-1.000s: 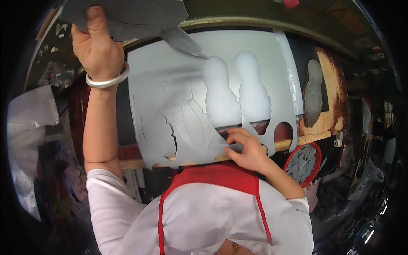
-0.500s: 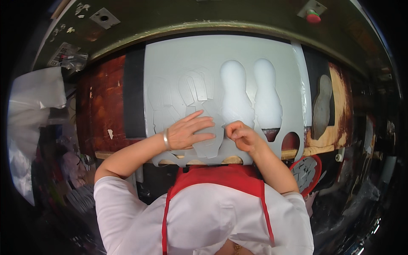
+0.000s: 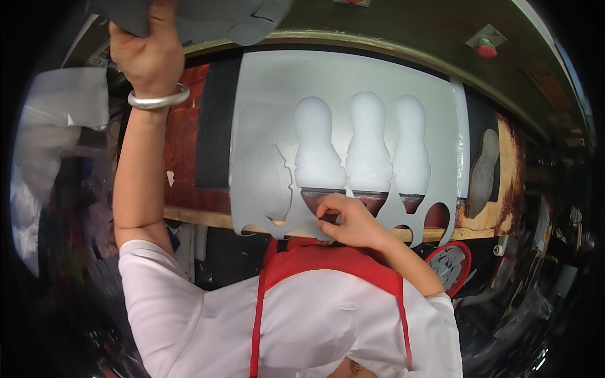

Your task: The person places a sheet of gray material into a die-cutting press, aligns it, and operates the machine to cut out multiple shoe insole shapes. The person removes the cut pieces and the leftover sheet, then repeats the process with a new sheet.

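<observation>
At upper left, the left hand [image 3: 148, 60] pinched a flat grey piece [image 3: 220, 20], leaving a third sole-shaped opening [image 3: 314, 138] in the broad grey sheet [image 3: 268, 85]; the right hand [image 3: 354, 223] curled loosely there, thumb apart.

White short-sleeved shirt [image 3: 309, 309]; red apron [image 3: 331, 258]; silver bangle [image 3: 159, 101] (smooth, rounded).

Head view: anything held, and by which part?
Left hand: grey cut-out material, gripped at its near edge, toward the left end. Right hand: over the grey sheet; whether it grips anything cannot be told.
</observation>
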A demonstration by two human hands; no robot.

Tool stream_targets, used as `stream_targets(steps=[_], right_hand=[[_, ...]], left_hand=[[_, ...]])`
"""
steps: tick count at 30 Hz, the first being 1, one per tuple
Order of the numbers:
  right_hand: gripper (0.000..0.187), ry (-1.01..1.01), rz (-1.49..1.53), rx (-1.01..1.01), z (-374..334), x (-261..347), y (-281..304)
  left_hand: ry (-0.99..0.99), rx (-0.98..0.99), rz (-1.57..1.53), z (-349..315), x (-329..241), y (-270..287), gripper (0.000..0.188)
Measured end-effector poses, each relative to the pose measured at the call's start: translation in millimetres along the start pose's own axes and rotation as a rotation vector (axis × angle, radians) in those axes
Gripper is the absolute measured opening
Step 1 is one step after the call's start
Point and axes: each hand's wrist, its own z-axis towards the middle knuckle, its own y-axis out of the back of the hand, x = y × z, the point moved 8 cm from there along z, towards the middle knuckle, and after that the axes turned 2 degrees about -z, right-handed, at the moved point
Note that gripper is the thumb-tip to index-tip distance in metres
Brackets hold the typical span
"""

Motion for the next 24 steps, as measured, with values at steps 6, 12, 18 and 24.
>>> stream_targets(steps=[6, 12, 18, 24], right_hand=[[0.008, -0.28, 0.552, 0.293, 46.5, -47.9, -49.0], [0.006, -0.125, 1.0, 0.352, 60.2, -38.5, -46.8], [0.006, -0.051, 0.557, 0.22, 46.6, -6.5, -51.8], [0.018, 0.151, -0.006, -0.124, -15.4, 5.4, 14.1]], left_hand=[[-0.289, 1.204, 0.131, -198.4, -54.3, -39.3, 0.039], [-0.039, 1.422, 0.081, -275.1, -40.4, -4.4, 0.051], [0.362, 0.793, 0.022, -221.6, -14.5, -7.3, 0.052], [0.349, -0.231, 0.179, -86.7, 19.0, 99.0, 0.032]])
